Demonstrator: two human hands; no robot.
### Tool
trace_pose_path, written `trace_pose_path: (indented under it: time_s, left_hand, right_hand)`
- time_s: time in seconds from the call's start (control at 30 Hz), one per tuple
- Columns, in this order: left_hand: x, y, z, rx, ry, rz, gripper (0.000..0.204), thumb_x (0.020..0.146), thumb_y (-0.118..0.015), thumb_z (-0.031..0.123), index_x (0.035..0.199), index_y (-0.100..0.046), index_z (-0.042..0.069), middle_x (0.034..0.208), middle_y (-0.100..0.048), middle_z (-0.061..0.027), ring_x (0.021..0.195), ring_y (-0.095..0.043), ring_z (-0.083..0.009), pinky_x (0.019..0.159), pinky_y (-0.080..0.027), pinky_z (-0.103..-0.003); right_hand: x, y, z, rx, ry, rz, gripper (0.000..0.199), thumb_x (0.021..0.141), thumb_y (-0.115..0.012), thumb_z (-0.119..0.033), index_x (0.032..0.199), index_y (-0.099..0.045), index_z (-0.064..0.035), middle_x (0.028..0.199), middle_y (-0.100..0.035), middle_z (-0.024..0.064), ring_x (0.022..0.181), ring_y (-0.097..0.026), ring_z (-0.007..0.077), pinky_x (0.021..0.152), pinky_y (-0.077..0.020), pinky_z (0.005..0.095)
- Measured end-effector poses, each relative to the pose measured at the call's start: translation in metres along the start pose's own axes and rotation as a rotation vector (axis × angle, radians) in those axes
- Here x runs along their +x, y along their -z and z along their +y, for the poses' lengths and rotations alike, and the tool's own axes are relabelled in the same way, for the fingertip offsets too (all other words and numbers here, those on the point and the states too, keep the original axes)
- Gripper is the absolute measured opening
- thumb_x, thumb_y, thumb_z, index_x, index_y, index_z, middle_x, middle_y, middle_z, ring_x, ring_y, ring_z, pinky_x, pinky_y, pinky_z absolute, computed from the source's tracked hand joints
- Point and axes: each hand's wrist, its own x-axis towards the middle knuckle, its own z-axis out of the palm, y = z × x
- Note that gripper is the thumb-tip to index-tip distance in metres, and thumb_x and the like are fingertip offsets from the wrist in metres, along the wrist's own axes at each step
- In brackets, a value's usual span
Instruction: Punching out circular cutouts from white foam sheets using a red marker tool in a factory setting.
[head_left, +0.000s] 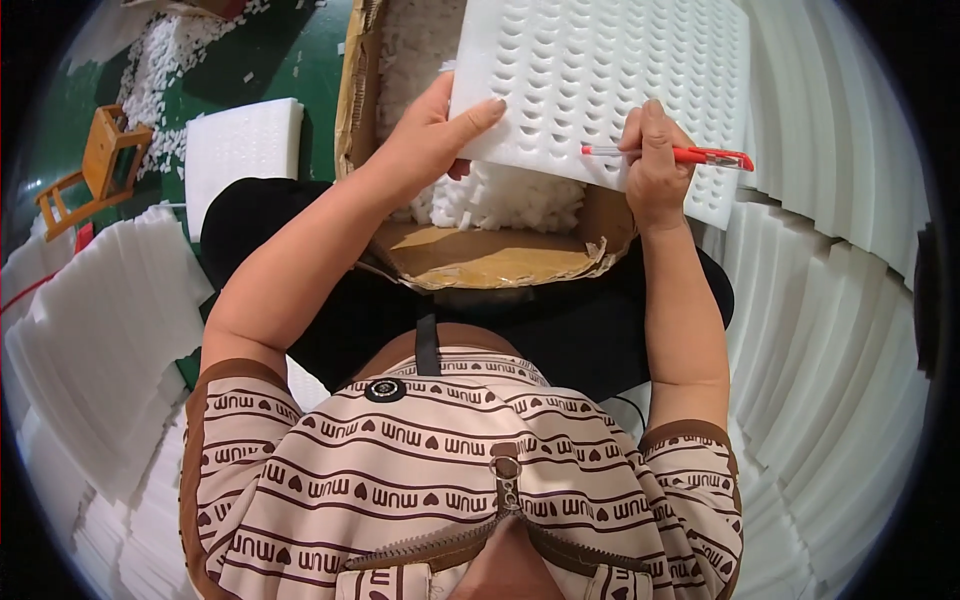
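nearly crosswise, redder end rightward, pen (706, 157) in curled right hand (658, 172), foam sheet (600, 75) in clasp of left hand (436, 130)

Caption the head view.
Left hand grips a white rectangular foam sheet over a brown cardboard box; right hand holds a slim red and clear pen.

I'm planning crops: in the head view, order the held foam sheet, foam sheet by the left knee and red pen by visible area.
1. Held foam sheet
2. Other foam sheet
3. Red pen
Nearness to the camera may exaggerate the first.
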Motion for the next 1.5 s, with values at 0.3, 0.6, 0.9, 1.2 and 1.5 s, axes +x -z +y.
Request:
trace_pose_path:
  time_s: [0.3,0.6,0.9,1.2,1.5]
  left_hand:
    - [0.002,0.001,-0.009,-0.045,-0.07,-0.05,0.032,0.093,-0.053,0.022,0.117,-0.046,0.001,0.085,-0.06,-0.0068,0.058,-0.052,-0.007,0.043,-0.038,-0.017]
    - [0.004,0.005,-0.01,-0.097,-0.08,-0.023,0.03,0.093,-0.054,0.02,0.116,-0.047,0.001,0.086,-0.06,-0.0069,0.059,-0.053,-0.0064,0.043,-0.039,-0.017]
    - [0.009,-0.002,-0.018,-0.172,-0.146,0.017,0.031,0.093,-0.054,0.02,0.116,-0.047,0.001,0.086,-0.06,-0.0068,0.061,-0.055,-0.0068,0.045,-0.041,-0.016]
    - [0.006,-0.005,-0.018,-0.062,-0.142,0.001,0.03,0.095,-0.052,0.021,0.115,-0.046,0.0,0.092,-0.06,-0.0081,0.071,-0.056,-0.0085,0.057,-0.045,-0.019]
    - [0.003,-0.013,-0.019,0.114,-0.209,0.052,0.03,0.097,-0.048,0.025,0.113,-0.046,0.0,0.093,-0.058,-0.0083,0.076,-0.053,-0.0102,0.066,-0.045,-0.023]
  right_hand:
    - [-0.003,-0.013,0.012,-0.532,0.357,-0.294,0.031,0.087,-0.054,-0.009,0.057,-0.049,-0.0028,0.054,-0.045,0.002,0.047,-0.035,0.0141,0.045,-0.032,0.0278]
    - [-0.007,-0.006,-0.001,-0.303,0.281,-0.175,0.032,0.088,-0.054,-0.012,0.057,-0.048,-0.0062,0.056,-0.047,-0.0011,0.045,-0.037,0.0158,0.044,-0.0322,0.028]
    - [-0.002,-0.007,-0.004,-0.168,0.098,-0.091,0.031,0.087,-0.053,-0.015,0.059,-0.047,-0.0049,0.055,-0.045,0.002,0.048,-0.035,0.0157,0.045,-0.0317,0.0278]
    - [0.0,-0.025,0.005,-0.427,0.536,-0.237,0.022,0.082,-0.054,-0.008,0.061,-0.049,-0.0041,0.059,-0.048,0.004,0.049,-0.036,0.0162,0.045,-0.0316,0.0286]
    - [-0.006,-0.042,0.0,-0.276,0.343,-0.254,0.017,0.076,-0.051,0.007,0.063,-0.05,-0.0037,0.06,-0.049,0.0039,0.05,-0.036,0.0163,0.045,-0.031,0.028]
